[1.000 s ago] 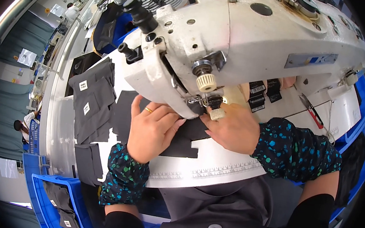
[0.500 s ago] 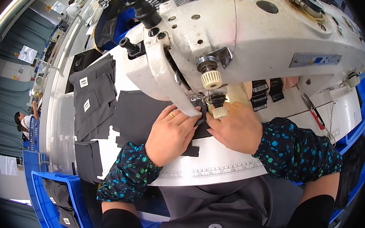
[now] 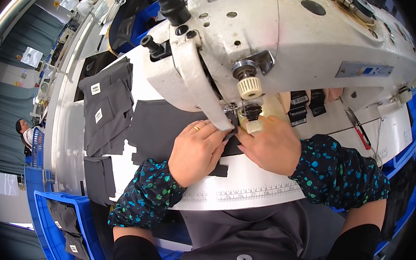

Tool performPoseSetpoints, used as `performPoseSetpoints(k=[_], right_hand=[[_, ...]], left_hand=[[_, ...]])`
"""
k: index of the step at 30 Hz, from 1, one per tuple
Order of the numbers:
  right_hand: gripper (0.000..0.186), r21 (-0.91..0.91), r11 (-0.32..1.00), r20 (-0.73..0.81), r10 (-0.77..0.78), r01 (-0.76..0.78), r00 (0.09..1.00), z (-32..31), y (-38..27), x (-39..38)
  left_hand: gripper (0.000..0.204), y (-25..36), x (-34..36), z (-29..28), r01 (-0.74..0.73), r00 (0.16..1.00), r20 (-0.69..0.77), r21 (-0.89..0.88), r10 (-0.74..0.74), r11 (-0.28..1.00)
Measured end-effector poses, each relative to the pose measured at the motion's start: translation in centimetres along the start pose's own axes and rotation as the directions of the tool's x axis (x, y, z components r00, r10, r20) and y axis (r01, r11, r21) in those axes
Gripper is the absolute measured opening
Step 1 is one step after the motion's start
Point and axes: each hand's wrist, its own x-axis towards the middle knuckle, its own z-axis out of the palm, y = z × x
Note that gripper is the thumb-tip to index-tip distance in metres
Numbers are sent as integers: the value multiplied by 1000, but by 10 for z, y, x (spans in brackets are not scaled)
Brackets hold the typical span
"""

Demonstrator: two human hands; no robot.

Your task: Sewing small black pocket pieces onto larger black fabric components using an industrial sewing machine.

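A dark grey fabric piece (image 3: 158, 125) lies under the needle end of a white sewing machine (image 3: 314, 45). My left hand (image 3: 195, 151), with a ring on one finger, is closed on the fabric's near edge, just left of the needle; its thumb and fingertips meet there. On the other side, my right hand (image 3: 272, 146) is closed with its fingers curled on the same piece beside the machine's tension knob (image 3: 254, 126). The machine head partly hides the fingertips and the presser foot area.
Stacked dark grey pieces with white labels (image 3: 102, 106) lie at left, with a smaller folded piece (image 3: 100, 179) nearer. Black labels (image 3: 299, 108) and red-handled snips (image 3: 361, 136) lie right. A ruler strip (image 3: 257, 189) runs along the front edge. A blue crate (image 3: 63, 197) stands lower left.
The view has shifted slightly, moving the machine a little right in the picture. Both hands keep nearly the same place and hold on the fabric.
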Motion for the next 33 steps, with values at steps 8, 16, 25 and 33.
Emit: performPoseSetpoints(k=[8, 16, 25, 33], right_hand=[[19, 56, 989, 40, -139, 136, 989, -7, 5, -2], [11, 120, 980, 44, -162, 155, 986, -10, 4, -3], [12, 54, 987, 21, -150, 149, 988, -7, 8, -1], [12, 34, 991, -80, -123, 126, 989, 8, 18, 2]], left_hand=[[32, -2, -6, 3, -15, 1000, 27, 19, 14, 1000], [38, -5, -16, 13, -50, 999, -13, 47, 51, 998], [34, -13, -4, 18, -55, 996, -76, 23, 57, 998], [28, -24, 6, 16, -12, 997, -82, 6, 13, 1000]])
